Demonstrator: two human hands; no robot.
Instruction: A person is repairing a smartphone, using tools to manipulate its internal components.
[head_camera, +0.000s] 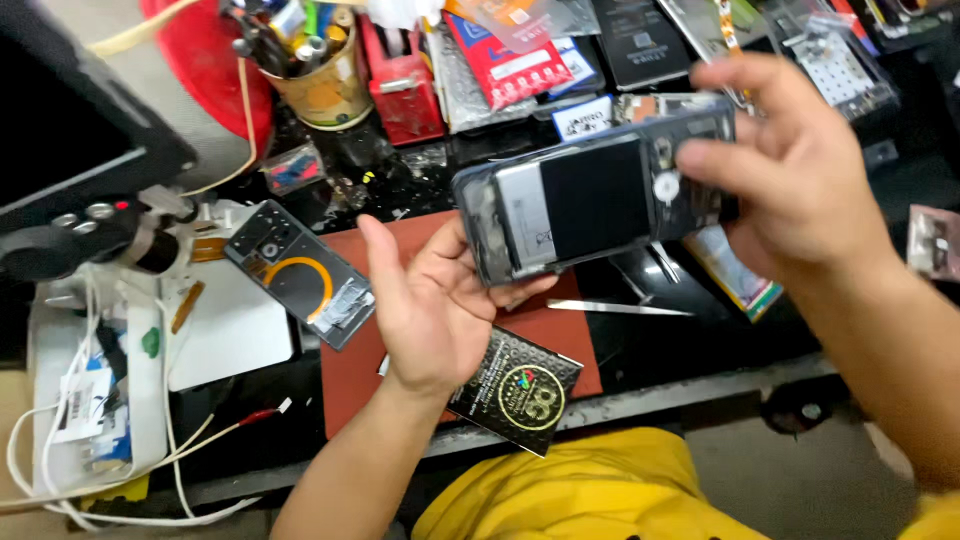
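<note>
Biggest thing in my feed is the bench (700, 345) itself: dark, cluttered, with a rust-red mat (350, 370) laid over the middle, probably so small parts don't skate off. Top left there's a dark monitor (70, 120) and a microscope head (90, 235) over a white pad (225, 330), with white cables (60, 470) trailing off the near edge. The back row is packed with packaged spare parts (520, 60), a red box (405, 90) and a tan cup of tools (320, 80) beside a red bowl (200, 50). There's a yellow garment (580, 490) at the bottom of the view.

Now the main act. The opened phone (600, 205) sits up in the air over the mat, back off, its insides facing me, I'd guess so the battery side can be looked at. The right hand (800, 170) has its fingers clamped on the phone's right end, thumb pressed on top. The left hand (440, 310) is palm-up, fingers loosely spread and cradling the lower left edge from below, more of a prop than a grip.

The removed back cover (300, 275) lies inside-up on the left edge of the mat, orange ring showing. A black packet with a gold seal (515, 390) lies under the left wrist, and the metal tweezers (610, 308) rest on the mat just past it.
</note>
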